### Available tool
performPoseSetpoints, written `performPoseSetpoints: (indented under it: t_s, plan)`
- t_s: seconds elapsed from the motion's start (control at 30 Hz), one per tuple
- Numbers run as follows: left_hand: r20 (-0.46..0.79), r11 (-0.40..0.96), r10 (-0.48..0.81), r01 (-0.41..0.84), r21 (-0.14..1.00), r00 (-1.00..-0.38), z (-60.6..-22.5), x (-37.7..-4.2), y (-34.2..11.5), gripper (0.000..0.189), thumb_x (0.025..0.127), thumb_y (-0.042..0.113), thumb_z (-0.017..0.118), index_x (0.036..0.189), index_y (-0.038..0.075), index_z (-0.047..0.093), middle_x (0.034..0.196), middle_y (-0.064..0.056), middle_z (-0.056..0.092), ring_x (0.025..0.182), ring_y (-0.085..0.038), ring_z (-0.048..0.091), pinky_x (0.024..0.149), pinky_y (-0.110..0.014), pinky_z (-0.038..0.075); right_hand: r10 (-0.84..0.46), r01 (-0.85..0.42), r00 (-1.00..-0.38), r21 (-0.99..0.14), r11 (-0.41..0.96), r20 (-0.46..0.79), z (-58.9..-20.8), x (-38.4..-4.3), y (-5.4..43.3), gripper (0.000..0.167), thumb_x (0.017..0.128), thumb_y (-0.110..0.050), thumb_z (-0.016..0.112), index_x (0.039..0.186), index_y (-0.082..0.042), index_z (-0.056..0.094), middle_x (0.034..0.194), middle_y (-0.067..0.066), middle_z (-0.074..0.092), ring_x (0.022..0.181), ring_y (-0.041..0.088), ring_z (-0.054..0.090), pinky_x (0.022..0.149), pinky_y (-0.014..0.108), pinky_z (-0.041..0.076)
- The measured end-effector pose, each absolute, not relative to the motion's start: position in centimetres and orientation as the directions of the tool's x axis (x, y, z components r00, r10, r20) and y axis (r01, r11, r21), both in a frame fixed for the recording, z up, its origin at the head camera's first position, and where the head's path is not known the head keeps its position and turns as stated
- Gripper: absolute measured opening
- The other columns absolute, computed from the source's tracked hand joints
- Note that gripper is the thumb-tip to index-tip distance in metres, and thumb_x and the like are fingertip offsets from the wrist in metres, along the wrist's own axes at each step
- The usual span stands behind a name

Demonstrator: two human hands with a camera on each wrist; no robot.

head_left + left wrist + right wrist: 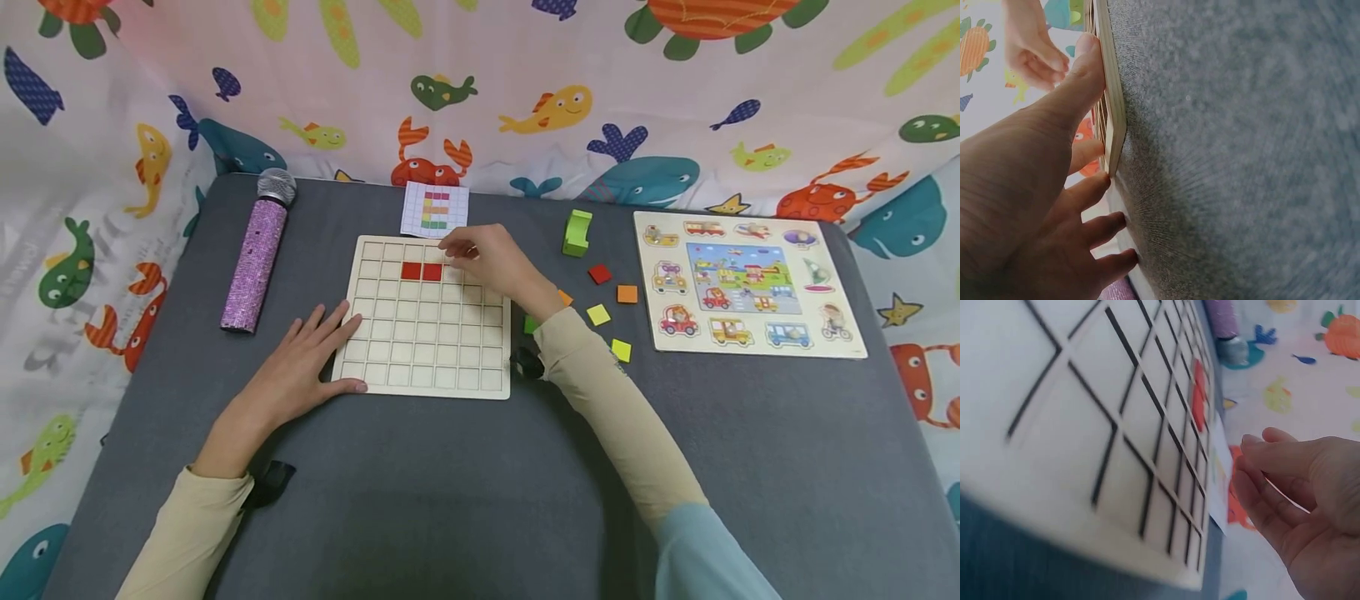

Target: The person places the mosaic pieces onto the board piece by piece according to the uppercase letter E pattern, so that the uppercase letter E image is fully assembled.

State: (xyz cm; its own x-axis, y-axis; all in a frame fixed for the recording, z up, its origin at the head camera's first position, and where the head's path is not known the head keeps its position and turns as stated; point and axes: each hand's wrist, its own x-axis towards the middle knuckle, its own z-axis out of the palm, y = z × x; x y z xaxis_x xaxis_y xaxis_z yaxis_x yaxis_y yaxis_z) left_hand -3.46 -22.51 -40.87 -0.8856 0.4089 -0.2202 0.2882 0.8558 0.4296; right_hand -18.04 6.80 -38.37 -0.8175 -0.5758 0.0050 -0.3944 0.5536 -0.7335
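Note:
A pale wooden grid board (427, 354) lies on the table, with two red square tiles (422, 272) side by side in its upper cells. My left hand (296, 375) is spread at the board's left edge, its thumb on the lower left corner. In the left wrist view the thumb (1088, 65) rests along the board's side. Over the board's upper right hangs my right hand (491, 260), close to the red tiles. Its fingers bend loosely towards the thumb in the right wrist view, and nothing shows between them (1297, 487).
A pattern card (435, 210) touches the board's far edge. Right of it are a green curved block (577, 233) and loose tiles, including red (599, 274), orange (627, 293) and yellow (597, 315). A vehicle puzzle (750, 333) lies far right, a glittery microphone (255, 262) left.

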Motion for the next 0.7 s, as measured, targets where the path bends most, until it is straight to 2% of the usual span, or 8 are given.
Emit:
performPoseSetpoints:
  t_s: [0.37,0.7]
  plan:
    - [-0.223,0.861,0.4,0.282,0.423,-0.889,-40.6,-3.4,-22.6,0.094,0.082,0.041,0.078,0.155,0.008,0.029,0.163,-0.015,0.014,0.147,-0.044,0.008,0.116,-0.061,0.007,-0.464,-0.346,-0.886,-0.692,0.634,0.018,-37.7,-16.8,15.5,0.024,0.093,-0.003,0.066,0.117,0.0,0.068,0.104,0.014,0.07,0.095,0.025,0.066,0.088,0.038,0.053]
    - [-0.223,0.856,0.407,0.284,0.432,-0.886,-40.8,-3.5,-22.4,0.094,0.083,0.041,0.077,0.155,0.009,0.028,0.163,-0.014,0.014,0.147,-0.044,0.008,0.116,-0.061,0.007,-0.321,-0.238,-0.947,-0.624,0.744,-0.022,-37.9,-16.4,23.6,0.027,0.091,0.005,0.065,0.118,0.004,0.066,0.108,0.024,0.068,0.099,0.037,0.065,0.09,0.049,0.052]
